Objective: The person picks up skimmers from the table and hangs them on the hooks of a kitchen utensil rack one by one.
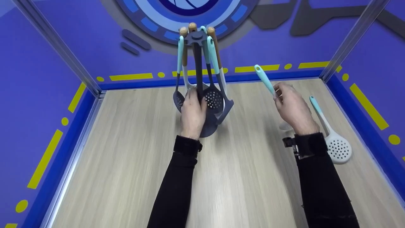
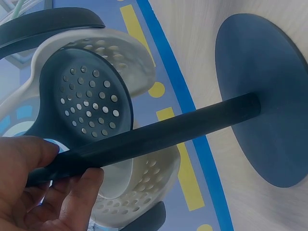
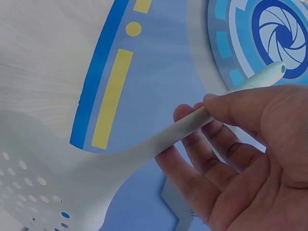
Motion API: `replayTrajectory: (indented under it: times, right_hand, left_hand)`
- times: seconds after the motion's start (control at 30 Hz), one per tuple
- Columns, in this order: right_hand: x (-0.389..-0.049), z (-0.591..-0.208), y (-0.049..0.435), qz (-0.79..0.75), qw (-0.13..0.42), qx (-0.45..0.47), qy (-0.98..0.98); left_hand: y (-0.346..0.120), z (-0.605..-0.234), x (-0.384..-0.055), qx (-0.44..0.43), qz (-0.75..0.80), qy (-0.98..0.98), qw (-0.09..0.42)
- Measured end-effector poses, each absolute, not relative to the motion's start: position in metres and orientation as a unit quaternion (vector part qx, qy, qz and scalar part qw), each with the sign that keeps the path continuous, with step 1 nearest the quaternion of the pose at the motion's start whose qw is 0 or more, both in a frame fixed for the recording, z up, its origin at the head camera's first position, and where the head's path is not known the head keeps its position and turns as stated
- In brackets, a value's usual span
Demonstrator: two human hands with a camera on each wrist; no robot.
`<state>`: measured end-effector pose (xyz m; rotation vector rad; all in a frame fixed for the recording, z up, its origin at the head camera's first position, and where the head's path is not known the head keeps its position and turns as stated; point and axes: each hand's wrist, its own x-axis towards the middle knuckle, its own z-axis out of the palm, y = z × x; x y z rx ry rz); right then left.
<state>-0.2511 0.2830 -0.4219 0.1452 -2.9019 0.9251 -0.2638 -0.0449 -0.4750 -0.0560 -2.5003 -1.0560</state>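
My left hand (image 1: pixel 192 113) grips the dark post (image 2: pixel 159 134) of a utensil stand, above its round base (image 2: pixel 264 101). Wooden-handled and mint-handled utensils hang around the top of the stand, among them a dark skimmer (image 1: pixel 213 98) with holes just right of the post. Over to the right, my right hand (image 1: pixel 295 107) pinches a pale skimmer (image 3: pixel 130 156) by its handle between thumb and fingers. Its mint end points up and away, and the perforated head sits low at the left of the right wrist view. In the head view that hand and forearm hide most of it.
Another pale skimmer (image 1: pixel 339 148) with a mint handle lies on the wooden table (image 1: pixel 126 164) right of my right forearm. Blue-purple walls (image 1: pixel 47 95) with metal corner posts enclose the table at the back and both sides.
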Motion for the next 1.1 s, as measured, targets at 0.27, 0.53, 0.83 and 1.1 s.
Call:
replayTrajectory:
  times: [0.27,0.53,0.83,1.1]
  right_hand:
    - [-0.247,-0.415,0.277,0.305,0.058,0.060,-0.949]
    - [-0.242,-0.407,0.269,0.312,0.076,0.075,-0.944]
    - [-0.236,-0.399,0.258,0.315,0.082,0.088,-0.941]
    - [-0.228,-0.393,0.248,0.313,0.085,0.101,-0.940]
  left_hand:
    - [-0.045,-0.477,-0.264,-0.025,-0.385,-0.896,0.219]
    - [-0.045,-0.477,-0.265,-0.026,-0.382,-0.897,0.222]
    - [-0.045,-0.475,-0.264,-0.021,-0.387,-0.897,0.214]
    - [-0.045,-0.476,-0.264,-0.024,-0.383,-0.897,0.220]
